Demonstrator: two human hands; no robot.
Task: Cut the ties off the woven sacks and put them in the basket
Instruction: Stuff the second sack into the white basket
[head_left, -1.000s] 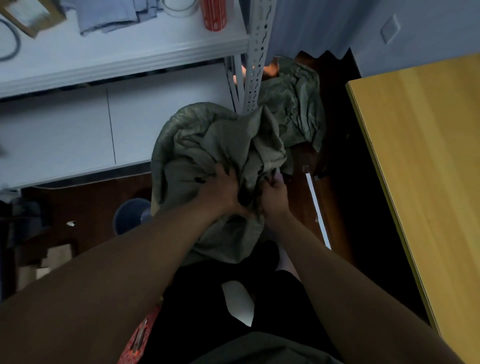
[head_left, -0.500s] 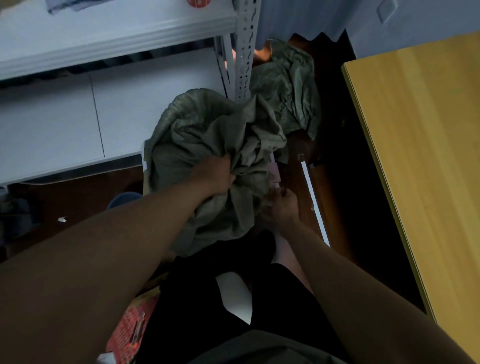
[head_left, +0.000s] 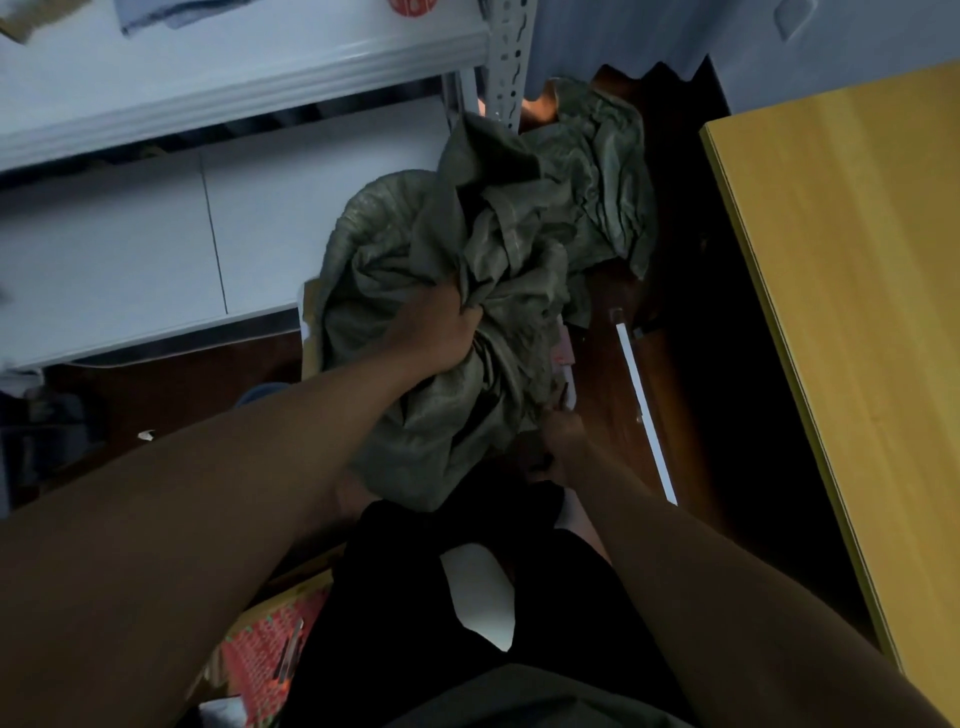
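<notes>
While bunched, sack in left hand

A white shelf is seen at the top left, carried by a perforated metal post. Folded grey cloth is laid on the shelf. A yellow wooden table is placed at the right. A white strip is laid on the dark wooden floor. A red patterned mat is found at the bottom left.
</notes>
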